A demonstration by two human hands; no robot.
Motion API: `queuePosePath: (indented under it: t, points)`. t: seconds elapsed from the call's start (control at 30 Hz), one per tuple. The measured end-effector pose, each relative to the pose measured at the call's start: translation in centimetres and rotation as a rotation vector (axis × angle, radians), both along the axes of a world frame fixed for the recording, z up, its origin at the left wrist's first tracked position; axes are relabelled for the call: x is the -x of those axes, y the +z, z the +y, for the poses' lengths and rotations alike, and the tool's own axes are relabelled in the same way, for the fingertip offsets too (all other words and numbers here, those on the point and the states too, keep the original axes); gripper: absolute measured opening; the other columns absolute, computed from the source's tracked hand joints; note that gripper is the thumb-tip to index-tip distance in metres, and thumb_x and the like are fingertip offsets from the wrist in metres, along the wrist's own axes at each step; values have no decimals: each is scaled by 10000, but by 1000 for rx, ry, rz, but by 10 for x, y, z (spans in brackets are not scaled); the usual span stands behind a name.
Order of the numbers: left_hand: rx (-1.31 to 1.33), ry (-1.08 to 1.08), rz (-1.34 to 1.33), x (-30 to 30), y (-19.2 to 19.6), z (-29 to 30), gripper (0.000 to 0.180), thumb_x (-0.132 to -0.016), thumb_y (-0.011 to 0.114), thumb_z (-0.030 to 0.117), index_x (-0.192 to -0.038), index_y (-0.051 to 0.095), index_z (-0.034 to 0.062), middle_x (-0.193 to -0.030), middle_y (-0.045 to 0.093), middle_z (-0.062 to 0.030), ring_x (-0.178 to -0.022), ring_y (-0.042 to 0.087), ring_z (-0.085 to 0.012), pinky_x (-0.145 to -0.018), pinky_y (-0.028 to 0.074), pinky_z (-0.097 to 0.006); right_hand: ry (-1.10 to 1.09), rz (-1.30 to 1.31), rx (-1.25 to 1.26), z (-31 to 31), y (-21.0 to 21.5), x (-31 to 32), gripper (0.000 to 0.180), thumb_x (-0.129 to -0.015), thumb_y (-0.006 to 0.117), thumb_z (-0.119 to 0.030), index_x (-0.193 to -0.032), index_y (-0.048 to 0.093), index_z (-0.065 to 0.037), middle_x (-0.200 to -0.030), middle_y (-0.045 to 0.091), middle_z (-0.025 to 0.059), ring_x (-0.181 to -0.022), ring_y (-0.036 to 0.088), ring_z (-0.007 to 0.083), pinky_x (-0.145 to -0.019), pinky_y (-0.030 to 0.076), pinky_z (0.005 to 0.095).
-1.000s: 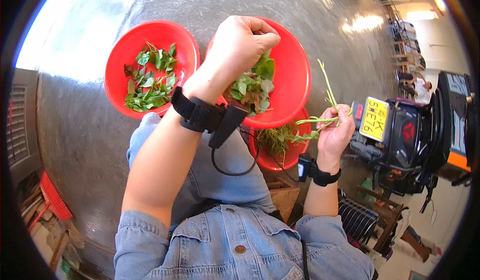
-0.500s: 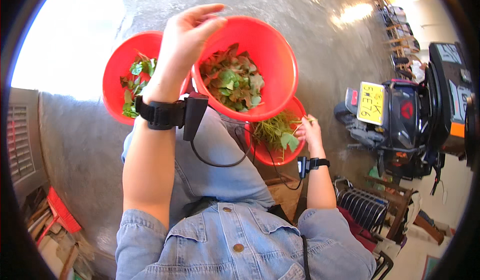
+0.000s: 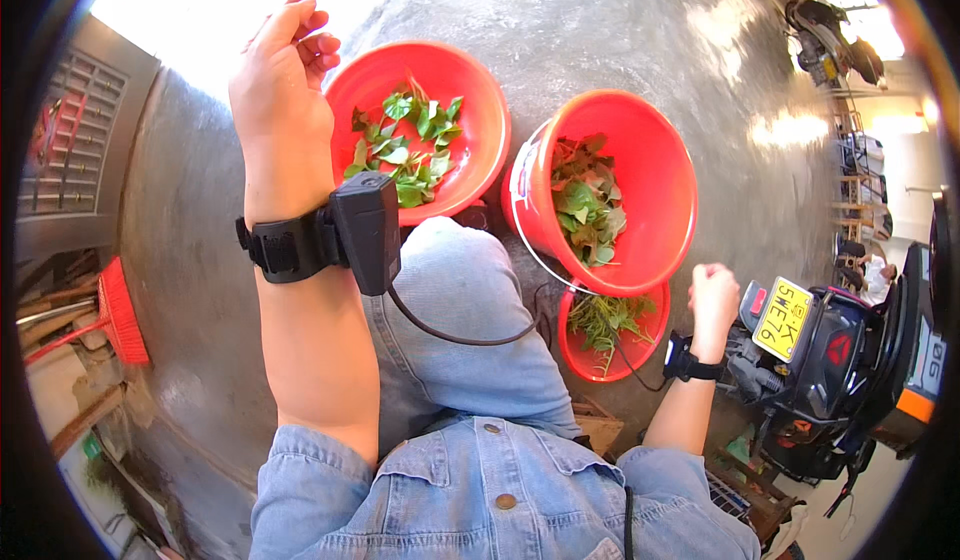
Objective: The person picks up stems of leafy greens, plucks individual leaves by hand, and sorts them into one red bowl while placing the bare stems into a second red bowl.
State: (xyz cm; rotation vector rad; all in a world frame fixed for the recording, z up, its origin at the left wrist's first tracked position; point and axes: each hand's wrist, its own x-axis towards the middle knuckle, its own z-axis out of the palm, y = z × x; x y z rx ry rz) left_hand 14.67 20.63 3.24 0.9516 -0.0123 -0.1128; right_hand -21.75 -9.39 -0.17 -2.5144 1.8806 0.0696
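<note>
My left hand (image 3: 285, 90) is raised at the left edge of a red basin (image 3: 485, 110), its fingers loosely bent and apart, with nothing visible in them. Loose green leaves (image 3: 410, 150) lie in that basin. My right hand (image 3: 713, 295) is closed beside a smaller red basin (image 3: 655, 335) that holds thin green stems (image 3: 608, 330). What its fingers hold, if anything, is hidden. Between the two basins stands a taller red bucket (image 3: 645, 160) with a wire handle, containing a heap of green and brownish leaves (image 3: 590, 205).
A motor scooter (image 3: 820, 350) with a yellow plate stands at the right. A red broom (image 3: 122, 310) leans near a grey louvred panel (image 3: 85, 140) at the left. Black wrist straps with cables sit on both my forearms. Another person (image 3: 878, 278) is far off at the right.
The view has swung left, so the buckets appear farther right. My left hand has moved left, away from the tall bucket. My right hand has left the stems; the leafy stem it held no longer shows.
</note>
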Motion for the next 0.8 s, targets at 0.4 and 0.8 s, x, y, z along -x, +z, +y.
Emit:
queuePosePath:
  t: [0.4,0.8]
  points:
    - [-164,46,80,-24,-34,30,238,-839,518,46,-1039,577,-68,-723,553,-43,-553,494,-109,-511,399,-232,451,-826,-927,103,-130,-319,270,-807,600,-143,-1030,597,8,-764,636,82,-561,584,119,-492,467,260]
    - [-92,-56,207,-23,-23,41,188,-856,515,45,-996,599,-47,-732,572,-40,-624,512,-85,-582,401,-194,360,-380,-1062,89,-349,-394,482,-768,571,-168,-1243,513,-117,-933,613,83,-744,582,155,-542,507,342]
